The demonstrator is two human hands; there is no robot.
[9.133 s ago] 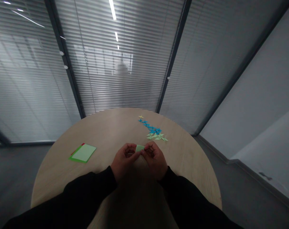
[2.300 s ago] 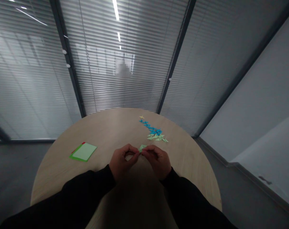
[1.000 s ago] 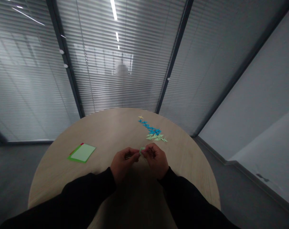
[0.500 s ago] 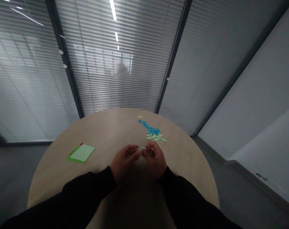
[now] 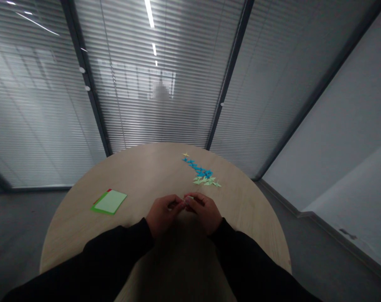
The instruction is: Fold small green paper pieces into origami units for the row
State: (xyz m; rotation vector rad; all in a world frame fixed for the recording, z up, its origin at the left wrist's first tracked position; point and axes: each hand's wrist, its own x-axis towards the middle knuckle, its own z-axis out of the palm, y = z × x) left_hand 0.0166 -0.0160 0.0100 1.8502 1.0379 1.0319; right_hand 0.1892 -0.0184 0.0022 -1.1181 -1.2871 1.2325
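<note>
Close to the table's middle, my left hand (image 5: 165, 213) and my right hand (image 5: 206, 210) meet at the fingertips. Between them is a small piece of pale green paper (image 5: 190, 197), mostly hidden by the fingers. Thumb and fingers of my right hand pinch it; my left hand's fingertips are closed against its left side. Past my hands lie small pointed folded-paper figures, crane-like in shape: several light green ones (image 5: 207, 181), a row of blue ones (image 5: 203, 172) and one yellow one (image 5: 185, 154) at the far end.
A stack of square paper sheets (image 5: 110, 202), pale green on top with brighter green and red edges showing, lies to the left on the round wooden table (image 5: 140, 167). Behind the table stand glass panels with blinds (image 5: 159, 121). A white wall (image 5: 335, 147) rises on the right.
My fingertips have drawn together over the pale green paper, covering more of it. My left fingers now touch those of my right hand. The figures and the sheets lie as before.
</note>
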